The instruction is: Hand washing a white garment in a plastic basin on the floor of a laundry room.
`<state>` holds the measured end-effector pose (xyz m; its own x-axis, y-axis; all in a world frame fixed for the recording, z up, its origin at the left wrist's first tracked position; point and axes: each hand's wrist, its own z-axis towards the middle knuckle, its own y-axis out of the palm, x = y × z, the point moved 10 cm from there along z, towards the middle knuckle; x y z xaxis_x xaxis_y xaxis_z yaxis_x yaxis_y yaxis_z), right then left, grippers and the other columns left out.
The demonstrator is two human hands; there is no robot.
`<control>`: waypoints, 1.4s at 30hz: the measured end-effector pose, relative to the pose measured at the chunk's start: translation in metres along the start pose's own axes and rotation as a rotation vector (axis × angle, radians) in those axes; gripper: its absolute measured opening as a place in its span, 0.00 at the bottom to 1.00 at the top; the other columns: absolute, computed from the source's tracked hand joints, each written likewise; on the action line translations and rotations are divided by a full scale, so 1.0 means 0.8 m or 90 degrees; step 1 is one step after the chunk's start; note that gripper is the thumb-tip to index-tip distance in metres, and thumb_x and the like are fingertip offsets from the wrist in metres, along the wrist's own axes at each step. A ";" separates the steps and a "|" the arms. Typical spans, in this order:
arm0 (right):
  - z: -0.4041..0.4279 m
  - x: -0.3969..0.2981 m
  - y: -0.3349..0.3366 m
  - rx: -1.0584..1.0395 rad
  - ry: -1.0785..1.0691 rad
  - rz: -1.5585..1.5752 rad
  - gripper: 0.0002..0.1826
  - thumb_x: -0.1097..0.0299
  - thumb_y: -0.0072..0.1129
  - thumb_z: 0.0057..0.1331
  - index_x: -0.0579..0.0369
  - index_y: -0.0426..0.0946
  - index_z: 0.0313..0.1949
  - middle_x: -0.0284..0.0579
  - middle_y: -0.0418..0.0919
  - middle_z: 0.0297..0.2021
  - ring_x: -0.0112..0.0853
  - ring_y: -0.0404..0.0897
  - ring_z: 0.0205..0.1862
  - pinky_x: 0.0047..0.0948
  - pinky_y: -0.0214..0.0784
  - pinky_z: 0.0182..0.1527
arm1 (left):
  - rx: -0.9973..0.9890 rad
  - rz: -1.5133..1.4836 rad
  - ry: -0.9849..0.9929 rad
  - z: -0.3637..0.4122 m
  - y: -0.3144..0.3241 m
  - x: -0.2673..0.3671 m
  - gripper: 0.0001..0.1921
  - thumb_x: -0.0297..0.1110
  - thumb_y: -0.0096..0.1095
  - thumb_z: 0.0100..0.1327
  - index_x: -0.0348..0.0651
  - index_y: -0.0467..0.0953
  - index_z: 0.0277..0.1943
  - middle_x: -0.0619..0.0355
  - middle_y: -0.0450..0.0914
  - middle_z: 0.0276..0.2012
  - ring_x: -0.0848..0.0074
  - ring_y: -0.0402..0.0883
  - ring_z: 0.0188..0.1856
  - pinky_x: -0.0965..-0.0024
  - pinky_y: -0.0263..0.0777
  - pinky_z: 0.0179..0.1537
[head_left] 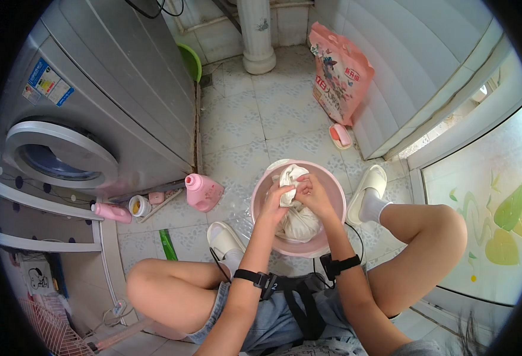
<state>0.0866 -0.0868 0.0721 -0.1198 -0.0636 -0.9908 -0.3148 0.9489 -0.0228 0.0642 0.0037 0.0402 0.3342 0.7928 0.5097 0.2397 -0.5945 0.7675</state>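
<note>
A pink plastic basin [264,175] stands on the tiled floor between my feet. Over it, my left hand [278,202] grips a bunched piece of white cloth [293,174]. My right hand [313,192] pinches the same cloth from the other side, close to my left hand. The cloth's lower part [300,224] hangs as a rounded bundle in the basin; whether it rests in water cannot be told. Black straps sit on both forearms.
A pink detergent bottle [202,192] stands left of the basin, near a washing machine [154,102]. Farther off are a pink detergent bag [343,75] and a soap dish [341,136]. A green packet [168,244] lies by my left knee. A glass door [479,200] is at the right.
</note>
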 end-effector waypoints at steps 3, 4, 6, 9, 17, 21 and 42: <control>-0.002 0.001 -0.013 0.118 -0.048 -0.193 0.25 0.74 0.64 0.46 0.56 0.63 0.43 0.38 0.69 0.25 0.22 0.70 0.28 0.21 0.64 0.32 | -0.008 -0.045 0.001 0.004 -0.021 -0.001 0.22 0.19 0.46 0.55 0.33 0.64 0.55 0.50 0.72 0.47 0.67 0.75 0.47 0.66 0.71 0.46; -0.002 0.004 -0.013 0.116 -0.048 -0.192 0.25 0.74 0.64 0.46 0.56 0.63 0.43 0.38 0.69 0.25 0.22 0.70 0.28 0.21 0.64 0.32 | -0.006 -0.046 0.003 0.003 -0.027 -0.002 0.22 0.19 0.46 0.55 0.33 0.64 0.55 0.50 0.72 0.47 0.67 0.75 0.47 0.66 0.71 0.46; -0.002 0.030 -0.020 0.112 0.045 0.015 0.23 0.72 0.64 0.47 0.57 0.64 0.42 0.40 0.68 0.27 0.23 0.70 0.29 0.21 0.65 0.30 | -0.008 -0.134 0.017 0.004 -0.033 -0.002 0.24 0.18 0.43 0.53 0.31 0.62 0.56 0.47 0.71 0.50 0.63 0.73 0.51 0.63 0.69 0.51; -0.004 0.033 -0.078 0.238 -0.052 -0.278 0.18 0.74 0.58 0.52 0.57 0.66 0.42 0.41 0.68 0.30 0.26 0.71 0.29 0.22 0.67 0.28 | -0.032 -0.137 0.029 0.006 -0.022 0.010 0.30 0.16 0.42 0.46 0.31 0.60 0.58 0.44 0.67 0.54 0.58 0.67 0.56 0.58 0.62 0.58; -0.028 0.067 -0.130 0.420 0.084 0.395 0.12 0.71 0.42 0.62 0.59 0.67 0.45 0.47 0.72 0.37 0.36 0.75 0.39 0.34 0.70 0.42 | -0.016 -0.078 0.136 -0.006 -0.036 0.059 0.37 0.15 0.39 0.37 0.32 0.56 0.59 0.44 0.65 0.55 0.55 0.64 0.58 0.54 0.57 0.60; -0.019 0.102 -0.114 0.404 0.143 0.742 0.17 0.64 0.38 0.64 0.61 0.66 0.47 0.51 0.71 0.44 0.39 0.70 0.50 0.38 0.65 0.52 | -0.007 -0.142 0.117 -0.006 -0.038 0.048 0.37 0.15 0.39 0.35 0.32 0.58 0.57 0.44 0.65 0.54 0.55 0.64 0.58 0.54 0.58 0.60; 0.000 0.053 -0.067 0.195 0.086 0.215 0.12 0.61 0.47 0.66 0.56 0.72 0.34 0.32 0.72 0.31 0.18 0.67 0.33 0.18 0.59 0.38 | 0.056 0.634 0.184 -0.008 0.010 0.042 0.13 0.39 0.57 0.61 0.36 0.77 0.37 0.62 0.75 0.28 0.85 0.70 0.30 0.82 0.62 0.30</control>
<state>0.0982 -0.1406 0.0310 -0.2956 0.2442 -0.9236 0.0533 0.9695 0.2393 0.0716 0.0266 0.0656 0.1885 -0.0678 0.9797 0.0442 -0.9960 -0.0774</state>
